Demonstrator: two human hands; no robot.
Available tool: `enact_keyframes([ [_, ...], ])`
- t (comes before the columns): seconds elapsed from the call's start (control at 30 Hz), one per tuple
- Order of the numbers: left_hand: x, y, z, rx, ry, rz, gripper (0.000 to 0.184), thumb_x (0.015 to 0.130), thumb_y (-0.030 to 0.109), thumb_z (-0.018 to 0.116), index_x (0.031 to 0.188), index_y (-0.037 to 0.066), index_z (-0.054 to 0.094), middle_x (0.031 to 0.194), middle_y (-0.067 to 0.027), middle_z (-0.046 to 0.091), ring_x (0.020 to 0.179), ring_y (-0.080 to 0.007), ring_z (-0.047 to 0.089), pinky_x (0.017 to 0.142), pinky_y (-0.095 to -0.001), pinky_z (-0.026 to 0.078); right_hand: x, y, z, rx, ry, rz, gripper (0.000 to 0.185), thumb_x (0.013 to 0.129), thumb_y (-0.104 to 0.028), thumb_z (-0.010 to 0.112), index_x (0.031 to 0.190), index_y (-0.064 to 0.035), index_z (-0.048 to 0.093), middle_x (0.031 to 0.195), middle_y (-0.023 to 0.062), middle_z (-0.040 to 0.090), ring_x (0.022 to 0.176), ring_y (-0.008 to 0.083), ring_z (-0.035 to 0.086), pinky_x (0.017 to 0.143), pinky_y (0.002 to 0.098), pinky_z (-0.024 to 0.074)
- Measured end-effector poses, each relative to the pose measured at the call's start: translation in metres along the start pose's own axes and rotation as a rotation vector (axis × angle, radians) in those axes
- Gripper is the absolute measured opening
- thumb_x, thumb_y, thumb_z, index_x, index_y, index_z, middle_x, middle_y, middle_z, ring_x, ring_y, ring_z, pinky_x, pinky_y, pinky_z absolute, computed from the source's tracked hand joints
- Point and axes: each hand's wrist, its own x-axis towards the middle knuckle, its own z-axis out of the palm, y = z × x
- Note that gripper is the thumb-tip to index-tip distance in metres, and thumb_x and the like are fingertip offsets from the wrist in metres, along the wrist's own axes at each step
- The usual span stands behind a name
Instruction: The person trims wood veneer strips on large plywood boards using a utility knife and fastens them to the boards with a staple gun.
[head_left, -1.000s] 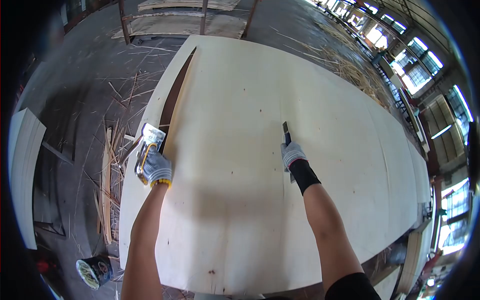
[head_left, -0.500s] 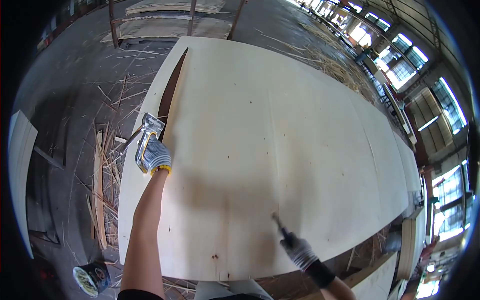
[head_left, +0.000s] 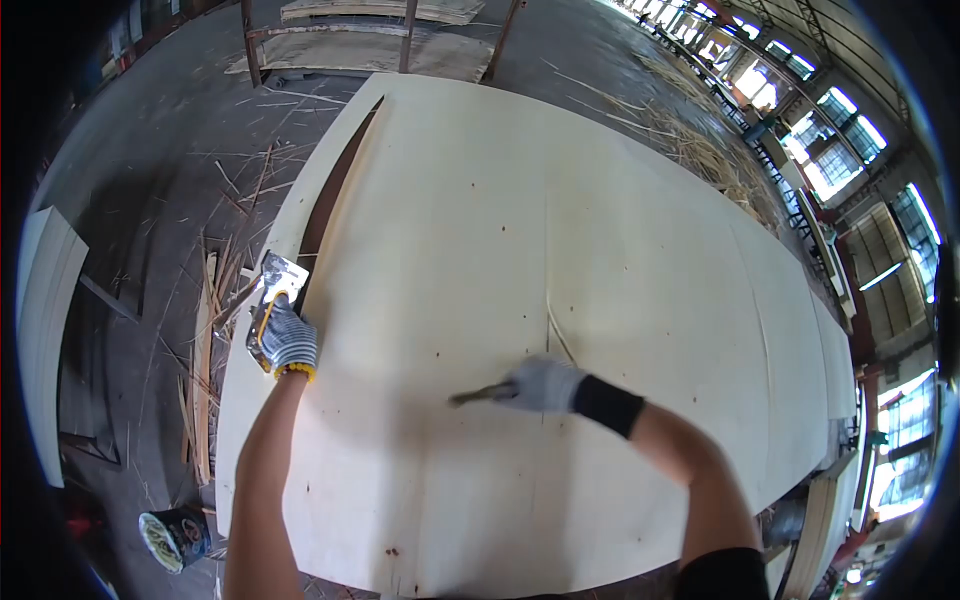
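Note:
A large pale veneer sheet [head_left: 620, 450] lies before me, with a long dark gap [head_left: 335, 190] near its left edge and a slit-like lifted line right of the middle. My left hand [head_left: 290, 338], in a striped grey glove with a yellow cuff, is closed around a silver staple-gun-like tool [head_left: 285, 277] with a yellow edge, beside the gap's lower end. My right hand [head_left: 545, 385], in a grey glove with a black wristband, grips a slim dark knife-like tool [head_left: 480, 395] pointing left over the sheet's middle. Motion blurs that tool and hand.
A bucket [head_left: 175, 538] stands on the floor at lower left, near wood strips [head_left: 205, 370]. Stacked boards [head_left: 50, 340] rise at far left, and a rack with sheets [head_left: 370, 50] stands beyond. More scraps [head_left: 710, 160] litter the floor at upper right.
My right hand has swung up and left with the slim tool, from the lower right to the sheet's middle. My left hand has shifted slightly left and down with its silver tool.

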Motion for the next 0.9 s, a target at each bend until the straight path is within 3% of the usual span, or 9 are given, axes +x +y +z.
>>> enact_keyframes([
  [0.07, 0.002, -0.010, 0.022, 0.060, 0.229, 0.083, 0.029, 0.072, 0.014, 0.060, 0.099, 0.006, 0.055, 0.089, -0.0142, 0.059, 0.087, -0.0299, 0.057, 0.076, -0.0393, 0.046, -0.011, 0.050, 0.015, 0.515, 0.372, 0.179, 0.045, 0.084, -0.044, 0.049, 0.076, -0.0004, 0.059, 0.069, 0.0186, 0.059, 0.067, 0.0329, 0.058, 0.061, 0.0381, 0.0457],
  [0.13, -0.002, -0.001, 0.002, -0.029, 0.022, -0.002, 0.036, 0.073, 0.019, 0.061, 0.105, 0.004, 0.054, 0.101, -0.0174, 0.057, 0.098, -0.0333, 0.054, 0.086, -0.0422, 0.042, -0.030, 0.050, -0.005, 0.439, 0.622, 0.479, 0.041, 0.080, -0.041, 0.056, 0.087, -0.0004, 0.054, 0.066, 0.0186, 0.057, 0.069, 0.0339, 0.059, 0.065, 0.0395, 0.0461],
  [0.33, 0.003, -0.011, 0.007, -0.141, -0.074, -0.016, 0.044, 0.072, 0.022, 0.061, 0.112, 0.006, 0.051, 0.114, -0.0183, 0.053, 0.112, -0.0329, 0.047, 0.099, -0.0406, 0.033, -0.007, 0.030, 0.042, 0.285, 0.537, 0.745, 0.043, 0.072, -0.035, 0.061, 0.096, -0.0004, 0.052, 0.088, 0.0223, 0.061, 0.083, 0.0380, 0.059, 0.076, 0.0435, 0.0468],
  [0.5, -0.001, -0.015, 0.013, -0.075, 0.078, 0.015, 0.026, 0.074, 0.014, 0.059, 0.099, 0.006, 0.056, 0.097, -0.0137, 0.059, 0.092, -0.0295, 0.057, 0.079, -0.0404, 0.046, 0.013, 0.041, 0.029, 0.737, 0.643, 0.771, 0.025, 0.075, -0.020, 0.056, 0.089, 0.0006, 0.056, 0.071, 0.0185, 0.062, 0.065, 0.0327, 0.062, 0.058, 0.0386, 0.0499],
  [0.53, 0.000, -0.017, 0.018, -0.044, 0.110, 0.036, 0.025, 0.074, 0.014, 0.060, 0.098, 0.007, 0.056, 0.097, -0.0132, 0.059, 0.092, -0.0293, 0.057, 0.078, -0.0404, 0.046, 0.021, 0.080, 0.023, 0.203, 0.507, 0.661, 0.018, 0.076, -0.017, 0.055, 0.083, -0.0008, 0.054, 0.063, 0.0141, 0.059, 0.056, 0.0277, 0.059, 0.049, 0.0356, 0.0465],
  [0.6, -0.001, -0.016, 0.014, -0.101, 0.094, 0.003, 0.026, 0.074, 0.014, 0.060, 0.099, 0.007, 0.056, 0.096, -0.0133, 0.059, 0.093, -0.0299, 0.057, 0.079, -0.0403, 0.046, -0.047, 0.041, -0.023, 1.816, 0.882, 0.307, 0.013, 0.080, -0.012, 0.052, 0.068, -0.0085, 0.046, 0.047, 0.0002, 0.044, 0.036, 0.0156, 0.045, 0.034, 0.0278, 0.0354],
  [0.7, -0.005, -0.017, 0.004, -0.099, 0.166, 0.049, 0.030, 0.074, 0.015, 0.059, 0.102, 0.008, 0.056, 0.100, -0.0149, 0.058, 0.098, -0.0306, 0.054, 0.084, -0.0413, 0.043, -0.038, 0.010, -0.007, 1.694, 0.885, 0.574, 0.020, 0.080, -0.012, 0.052, 0.065, -0.0129, 0.039, 0.046, -0.0046, 0.037, 0.034, 0.0126, 0.038, 0.033, 0.0263, 0.0328],
  [0.8, 0.005, -0.023, 0.038, -0.066, 0.215, 0.082, 0.024, 0.078, 0.017, 0.052, 0.100, 0.009, 0.056, 0.093, -0.0139, 0.060, 0.086, -0.0306, 0.058, 0.074, -0.0414, 0.047, -0.036, 0.047, -0.034, 1.321, 0.951, 0.380, 0.017, 0.079, -0.015, 0.052, 0.064, -0.0105, 0.046, 0.046, 0.0001, 0.042, 0.039, 0.0147, 0.043, 0.039, 0.0288, 0.0375],
  [0.9, 0.019, -0.028, 0.077, -0.079, 0.100, -0.031, 0.022, 0.079, 0.018, 0.053, 0.099, 0.012, 0.055, 0.096, -0.0150, 0.062, 0.090, -0.0288, 0.060, 0.077, -0.0439, 0.047, -0.146, 0.061, -0.114, 1.719, 1.259, -0.695, 0.013, 0.086, -0.013, 0.051, 0.074, -0.0125, 0.046, 0.054, -0.0063, 0.041, 0.039, 0.0069, 0.037, 0.036, 0.0208, 0.0287],
])
